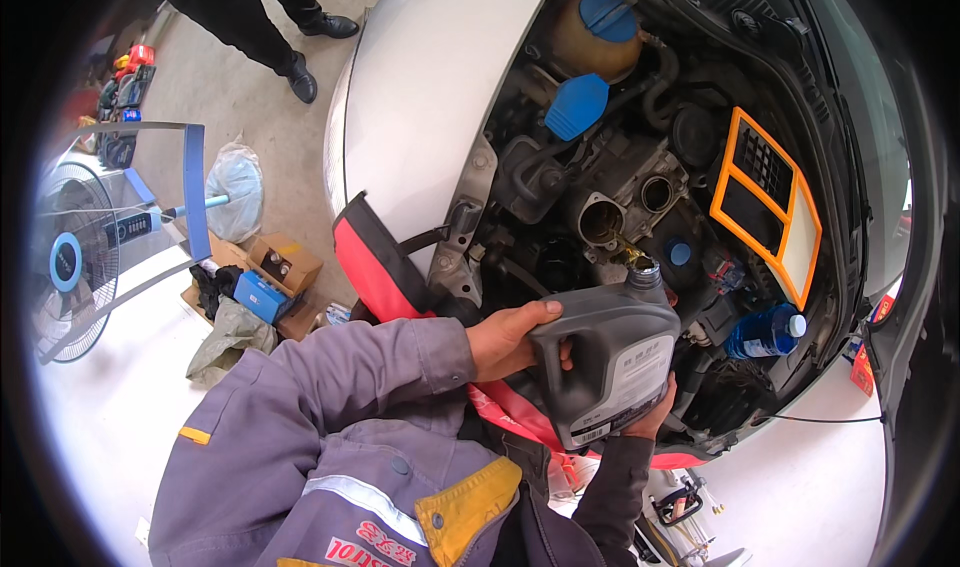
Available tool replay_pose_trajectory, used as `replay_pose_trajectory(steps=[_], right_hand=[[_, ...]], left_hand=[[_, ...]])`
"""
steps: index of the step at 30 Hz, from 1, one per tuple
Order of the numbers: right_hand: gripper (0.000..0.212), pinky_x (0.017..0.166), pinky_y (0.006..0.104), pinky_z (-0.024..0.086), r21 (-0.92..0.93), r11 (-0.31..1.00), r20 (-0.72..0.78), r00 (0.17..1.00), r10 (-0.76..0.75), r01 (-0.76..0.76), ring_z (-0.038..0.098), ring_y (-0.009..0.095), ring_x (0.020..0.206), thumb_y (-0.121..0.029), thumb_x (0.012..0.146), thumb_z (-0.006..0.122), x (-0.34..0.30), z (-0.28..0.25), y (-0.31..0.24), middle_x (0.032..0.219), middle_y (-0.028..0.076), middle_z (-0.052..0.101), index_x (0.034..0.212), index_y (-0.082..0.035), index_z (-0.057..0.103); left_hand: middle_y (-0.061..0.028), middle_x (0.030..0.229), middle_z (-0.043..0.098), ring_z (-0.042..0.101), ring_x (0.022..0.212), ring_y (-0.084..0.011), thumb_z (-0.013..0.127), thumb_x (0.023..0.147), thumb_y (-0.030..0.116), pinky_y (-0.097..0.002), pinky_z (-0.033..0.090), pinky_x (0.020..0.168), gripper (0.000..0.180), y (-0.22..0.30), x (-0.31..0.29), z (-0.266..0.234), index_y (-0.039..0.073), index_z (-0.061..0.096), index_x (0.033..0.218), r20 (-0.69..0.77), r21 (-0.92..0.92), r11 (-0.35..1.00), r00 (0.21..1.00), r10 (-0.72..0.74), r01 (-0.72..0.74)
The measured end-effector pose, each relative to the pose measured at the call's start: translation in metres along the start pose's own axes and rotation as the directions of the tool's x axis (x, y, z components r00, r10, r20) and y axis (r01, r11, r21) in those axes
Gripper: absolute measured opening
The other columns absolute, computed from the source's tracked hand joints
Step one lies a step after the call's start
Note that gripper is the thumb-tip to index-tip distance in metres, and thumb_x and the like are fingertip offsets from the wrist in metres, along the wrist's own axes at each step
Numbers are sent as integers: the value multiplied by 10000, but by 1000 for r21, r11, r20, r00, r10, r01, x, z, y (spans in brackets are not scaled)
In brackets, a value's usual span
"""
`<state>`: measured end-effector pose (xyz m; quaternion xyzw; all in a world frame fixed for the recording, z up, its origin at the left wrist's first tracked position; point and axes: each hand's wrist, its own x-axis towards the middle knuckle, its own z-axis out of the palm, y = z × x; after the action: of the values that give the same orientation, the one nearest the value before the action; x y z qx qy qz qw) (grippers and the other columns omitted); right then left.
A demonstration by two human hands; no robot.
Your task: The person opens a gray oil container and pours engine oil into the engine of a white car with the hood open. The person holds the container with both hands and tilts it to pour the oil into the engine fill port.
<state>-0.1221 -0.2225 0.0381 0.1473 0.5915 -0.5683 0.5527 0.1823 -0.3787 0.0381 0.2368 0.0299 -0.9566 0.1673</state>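
A dark grey plastic oil jug (592, 317) is tilted over the open engine bay, its neck toward the engine. My left hand (515, 339) is closed around the jug's handle, thumb on top. Low on the jug's other side, my right hand (657, 412) supports it, with most of its fingers hidden behind. Golden oil (632, 254) shows at the jug's mouth, beside a round opening (603, 219) in the engine (625, 182). A second round opening (657, 194) lies just beyond.
Around the engine are a blue-capped coolant tank (590, 52), a blue funnel-like piece (577, 107), an orange-framed panel (722, 195) and a blue bottle (760, 335). A red cover (385, 272) drapes the car's front edge. Leftward stand a fan (70, 257), boxes (285, 265) and another person's legs (235, 17).
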Motion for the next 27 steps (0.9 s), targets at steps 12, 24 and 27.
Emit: replay_pose_trajectory(steps=[12,24,27], right_hand=[[640,992,418,474,-25,1000,-14,1000,-9,8,608,313,1151,-525,973,412,-3,0,0,1293,129,627,1334,-18,562],[636,994,419,472,-17,1000,-20,1000,-17,17,609,313,1148,-516,982,398,-3,0,0,1291,134,626,1329,-7,560],[636,993,418,470,-16,1000,-32,999,-14,13,611,312,1138,-515,982,397,-3,2,-1,1287,135,628,1325,-5,561]], left_hand=[[-119,995,617,598,982,-264,495,991,482,-441,457,950,544,-2,1,-2,16,552,1266,-5,-8,1000,1000,-9,9],[-118,992,614,595,981,-267,511,981,490,-442,453,952,538,-3,1,-1,17,563,1234,-9,-19,1000,1000,0,0],[-117,988,614,594,983,-269,516,977,496,-441,451,953,538,-1,0,1,20,565,1224,-13,-14,1000,1000,-2,2]])
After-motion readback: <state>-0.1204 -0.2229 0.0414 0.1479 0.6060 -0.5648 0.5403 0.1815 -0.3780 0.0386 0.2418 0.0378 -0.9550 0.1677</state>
